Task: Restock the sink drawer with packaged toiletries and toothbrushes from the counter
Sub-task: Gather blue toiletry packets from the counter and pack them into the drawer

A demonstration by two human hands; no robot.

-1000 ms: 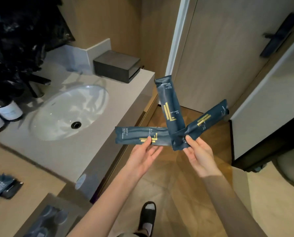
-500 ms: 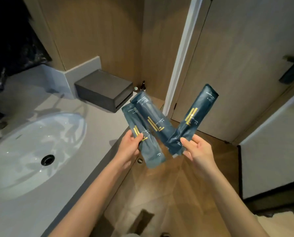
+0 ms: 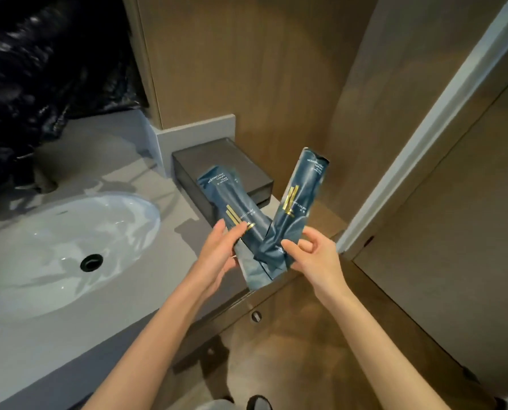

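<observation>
Blue packets with gold marks, held in the air over the right end of the table (image 3: 25, 350), in front of a dark box (image 3: 214, 159).
- Left packets (image 3: 232, 199): apparently two, overlapped, tilted leftward. They are held between thumb and fingers of the left hand (image 3: 220, 255), whose grip is closed on them.
- Right packet (image 3: 301, 199): tilted rightward. Its lower end is pinched by the right hand (image 3: 315, 258), whose grip is closed on it.
- The lower ends of both lots are crossed.
- Sink (image 3: 39, 220) with drain (image 3: 91, 262): set toward the table's left end.
</observation>
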